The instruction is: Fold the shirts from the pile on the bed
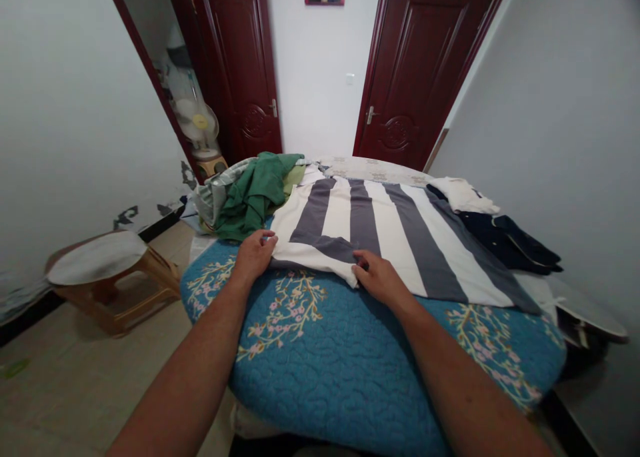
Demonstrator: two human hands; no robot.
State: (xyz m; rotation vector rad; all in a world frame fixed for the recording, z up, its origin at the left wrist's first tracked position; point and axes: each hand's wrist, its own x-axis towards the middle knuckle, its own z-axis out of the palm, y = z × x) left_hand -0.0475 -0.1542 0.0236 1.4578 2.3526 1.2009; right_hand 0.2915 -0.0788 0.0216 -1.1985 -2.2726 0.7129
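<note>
A grey and white striped shirt (pixel 380 233) lies spread across a bed with a blue flowered quilt (pixel 325 350). My left hand (pixel 254 253) pinches the shirt's near left corner, fingers closed on the cloth. Near the middle of the near hem, my right hand (pixel 379 277) grips the fabric where a sleeve is folded over, fingers curled on it.
A heap of green and grey clothes (pixel 245 193) sits at the bed's far left. Dark blue and white garments (pixel 500 233) lie at the right. A wooden stool (pixel 107 273) stands on the floor to the left. Two dark red doors (pixel 420 63) and a fan (pixel 197 120) are behind.
</note>
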